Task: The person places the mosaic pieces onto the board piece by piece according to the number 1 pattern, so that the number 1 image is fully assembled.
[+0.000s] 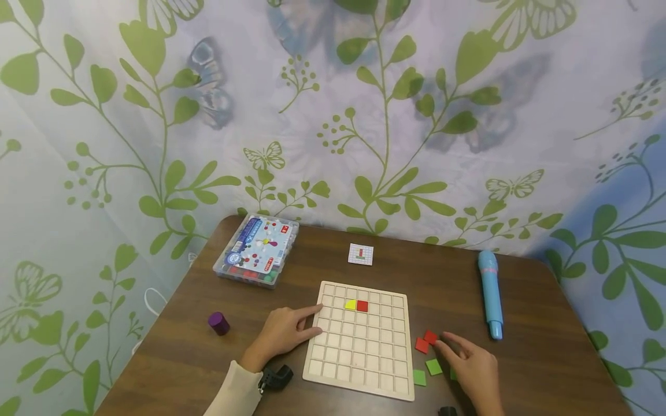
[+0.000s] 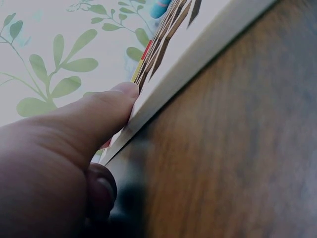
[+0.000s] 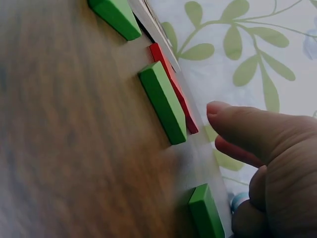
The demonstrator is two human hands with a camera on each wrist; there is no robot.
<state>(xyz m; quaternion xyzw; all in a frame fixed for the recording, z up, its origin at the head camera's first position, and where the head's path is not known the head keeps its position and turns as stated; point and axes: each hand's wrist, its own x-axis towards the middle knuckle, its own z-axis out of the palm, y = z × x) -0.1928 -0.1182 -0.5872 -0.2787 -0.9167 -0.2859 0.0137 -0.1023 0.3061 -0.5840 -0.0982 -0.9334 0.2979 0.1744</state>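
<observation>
A wooden grid board [image 1: 359,393] lies on the table, with a yellow quarter-round tile [image 1: 351,304] and a red square tile [image 1: 362,306] side by side in its upper cells. My left hand [image 1: 283,331] rests at the board's left edge, index finger and thumb stretched out and touching it. In the left wrist view the thumb [image 2: 106,109] lies along the rim. Right of the board, my right hand [image 1: 474,370] hovers beside two loose red tiles [image 1: 422,345], nothing between thumb and index finger. Green tiles [image 1: 433,367] lie below them, one partly hidden by that hand.
A small pattern card [image 1: 361,254] lies behind the board. At the back left is a clear plastic box [image 1: 257,248] with a printed lid. A purple cylinder [image 1: 218,323] stands at left, and a blue microphone-shaped object [image 1: 491,294] lies at right. A patterned curtain hangs behind the table.
</observation>
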